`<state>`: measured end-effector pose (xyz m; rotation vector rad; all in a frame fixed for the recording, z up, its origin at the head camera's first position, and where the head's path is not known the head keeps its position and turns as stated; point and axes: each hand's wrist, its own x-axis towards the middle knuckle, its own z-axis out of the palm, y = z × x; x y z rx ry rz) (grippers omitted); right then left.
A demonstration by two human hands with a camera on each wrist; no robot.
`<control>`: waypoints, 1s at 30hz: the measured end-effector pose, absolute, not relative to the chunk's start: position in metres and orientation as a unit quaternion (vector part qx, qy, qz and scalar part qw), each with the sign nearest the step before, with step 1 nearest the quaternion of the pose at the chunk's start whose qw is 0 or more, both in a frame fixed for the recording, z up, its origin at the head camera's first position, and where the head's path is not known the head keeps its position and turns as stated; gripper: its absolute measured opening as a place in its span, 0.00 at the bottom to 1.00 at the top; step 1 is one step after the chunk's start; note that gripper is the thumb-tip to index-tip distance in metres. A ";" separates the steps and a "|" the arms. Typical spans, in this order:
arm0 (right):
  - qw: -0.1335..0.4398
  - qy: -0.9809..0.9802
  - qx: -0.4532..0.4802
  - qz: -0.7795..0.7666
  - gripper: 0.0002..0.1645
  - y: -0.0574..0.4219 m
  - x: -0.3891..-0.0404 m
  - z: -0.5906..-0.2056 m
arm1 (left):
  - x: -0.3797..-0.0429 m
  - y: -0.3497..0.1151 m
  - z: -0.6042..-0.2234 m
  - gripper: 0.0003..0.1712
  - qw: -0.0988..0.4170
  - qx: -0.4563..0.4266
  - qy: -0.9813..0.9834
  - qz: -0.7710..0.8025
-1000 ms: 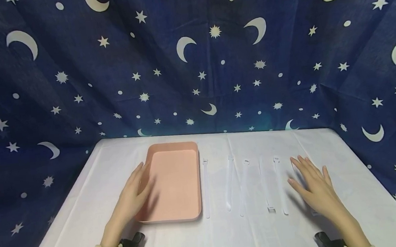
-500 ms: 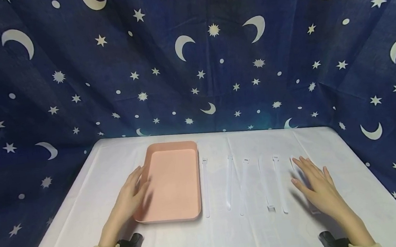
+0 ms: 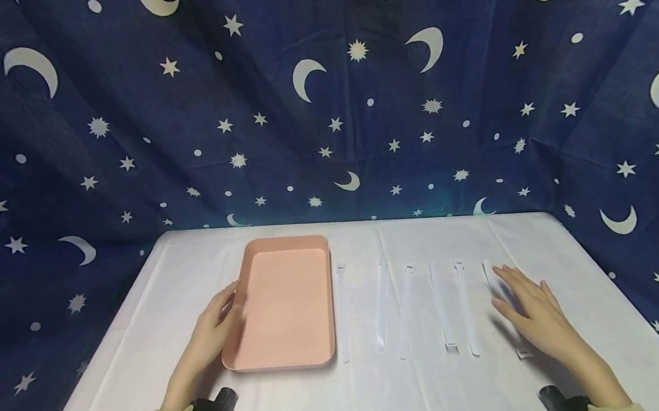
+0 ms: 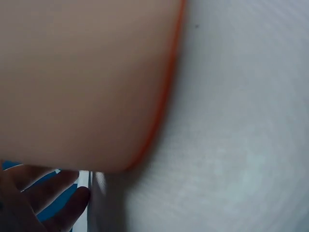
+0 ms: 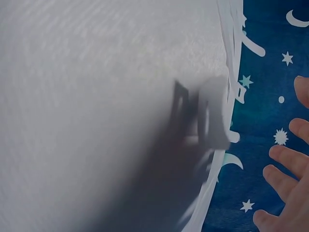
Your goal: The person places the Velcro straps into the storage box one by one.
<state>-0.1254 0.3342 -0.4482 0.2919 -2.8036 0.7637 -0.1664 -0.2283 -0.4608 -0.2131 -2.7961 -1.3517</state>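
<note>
A shallow peach-pink tray (image 3: 280,309) lies on the white-covered table. My left hand (image 3: 207,333) is at its left side, fingers extended along the rim; in the left wrist view the fingers (image 4: 63,193) show past the tray's underside-coloured wall (image 4: 87,87). To the right, my right hand (image 3: 537,318) hovers with fingers spread, holding nothing. Beneath it lies a thin white strap (image 3: 487,273), partly hidden by the hand, its squarish head (image 5: 212,116) large in the right wrist view.
Several more white straps lie lengthwise between tray and right hand, such as the strap (image 3: 342,313) beside the tray and another strap (image 3: 467,311). Some heads point away, one head (image 3: 451,348) points nearer. A dark blue star-and-moon cloth (image 3: 358,130) hangs behind the table.
My left hand has shifted left and down, from over the tray to its left rim. My right hand has drifted slightly right and nearer. The straps lie as before.
</note>
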 end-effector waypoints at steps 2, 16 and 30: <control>0.108 -0.954 0.099 0.262 0.37 0.336 -0.126 -0.449 | -0.167 -0.230 -0.461 0.28 0.007 -0.065 -0.895 -0.441; 0.091 -0.955 0.102 0.262 0.36 0.345 -0.132 -0.451 | -0.169 -0.234 -0.468 0.28 -0.051 -0.028 -0.881 -0.470; 0.063 -0.955 0.100 0.271 0.37 0.353 -0.138 -0.456 | -0.172 -0.238 -0.474 0.29 -0.059 -0.043 -0.862 -0.501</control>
